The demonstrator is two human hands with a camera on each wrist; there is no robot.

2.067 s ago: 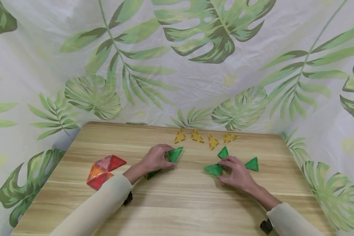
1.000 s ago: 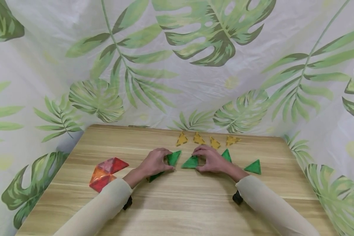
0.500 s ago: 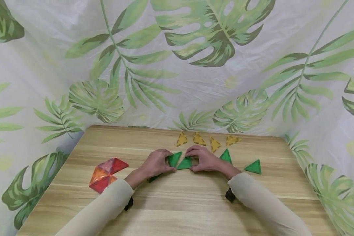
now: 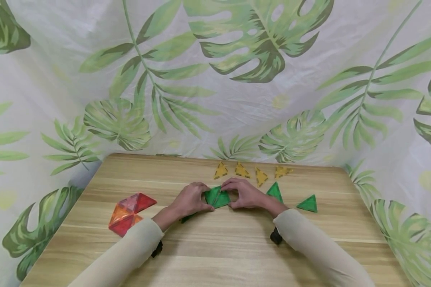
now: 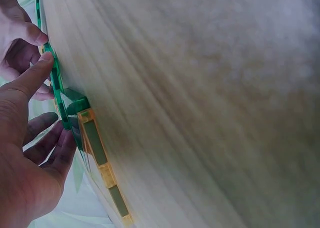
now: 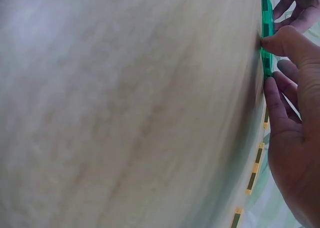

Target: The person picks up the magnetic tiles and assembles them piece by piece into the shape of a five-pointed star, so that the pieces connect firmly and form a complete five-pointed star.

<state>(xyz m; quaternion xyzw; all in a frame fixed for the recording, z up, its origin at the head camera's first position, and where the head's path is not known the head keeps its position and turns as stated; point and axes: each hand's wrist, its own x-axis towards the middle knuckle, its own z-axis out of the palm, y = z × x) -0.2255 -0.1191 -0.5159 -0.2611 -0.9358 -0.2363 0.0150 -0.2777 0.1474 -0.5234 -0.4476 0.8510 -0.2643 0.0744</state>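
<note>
Below the middle of the frame, I see the left hand [image 4: 191, 198] pinching one translucent green plastic triangle [image 4: 211, 195], the right hand [image 4: 245, 193] pinching a second green triangle [image 4: 223, 200]; their slanted edges seem to touch, though I can't be sure. Four yellow plastic triangles [image 4: 221, 171] lie just above, red-and-orange translucent tiles [image 4: 119, 213] lower left.

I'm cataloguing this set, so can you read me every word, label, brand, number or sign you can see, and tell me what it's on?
None: no text can be read in any view.
The green triangles between the left hand and right hand, the yellow triangles and the red, pink and orange cluster show no legible marks.
Black device by the right sleeve: too small to tell.
</note>
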